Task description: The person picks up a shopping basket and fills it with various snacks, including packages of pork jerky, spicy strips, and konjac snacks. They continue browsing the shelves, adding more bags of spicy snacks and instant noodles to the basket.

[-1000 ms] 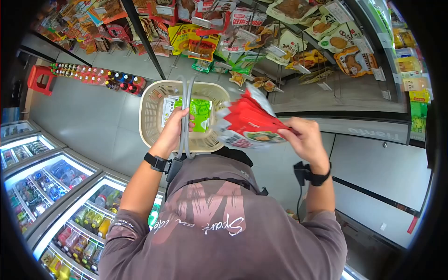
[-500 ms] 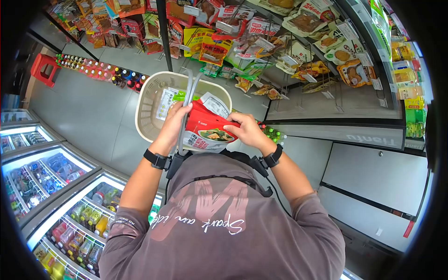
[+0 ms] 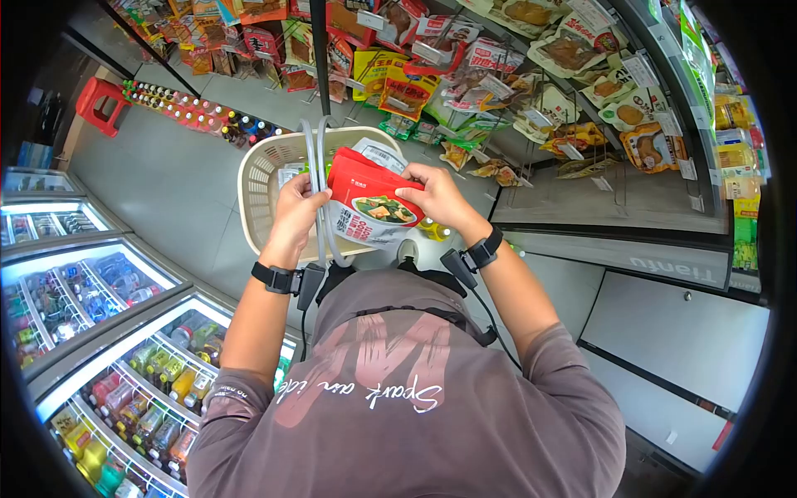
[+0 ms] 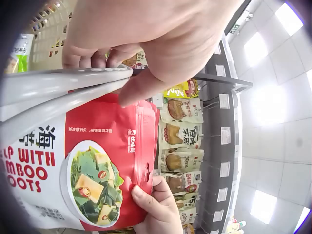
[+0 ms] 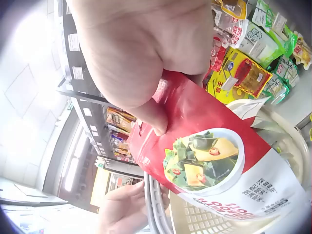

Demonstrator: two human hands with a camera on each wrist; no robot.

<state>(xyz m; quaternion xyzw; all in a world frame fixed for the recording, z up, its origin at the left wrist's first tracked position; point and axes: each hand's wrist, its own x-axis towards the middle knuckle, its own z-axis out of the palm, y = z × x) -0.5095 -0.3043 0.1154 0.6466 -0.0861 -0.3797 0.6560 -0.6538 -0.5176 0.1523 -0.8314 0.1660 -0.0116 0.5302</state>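
Note:
My left hand point(image 3: 300, 212) grips the two grey handles point(image 4: 58, 83) of a cream plastic shopping basket point(image 3: 256, 199), its thumb beside a food pouch. That red and white pouch point(image 3: 374, 203), printed with a bowl of greens and bamboo shoots, is pinched at its top corner by my right hand point(image 3: 440, 202). Behind it shows a silvery back with a barcode point(image 3: 382, 153). The pouch leans over the basket's near right side, its printed face turned up. A white and green packet point(image 4: 20, 53) lies inside the basket, mostly hidden by the pouch and handles.
Hanging racks of snack packets point(image 3: 490, 91) stand ahead and to the right. Glass-topped chillers with drinks point(image 3: 158, 373) run along the left. Bottles point(image 3: 195, 112) line the floor beyond the basket, near a red stool point(image 3: 101, 106).
My right hand has brought the red pouch leftward from beside the basket to over it, near my left hand. The left hand has kept its grip on the handles.

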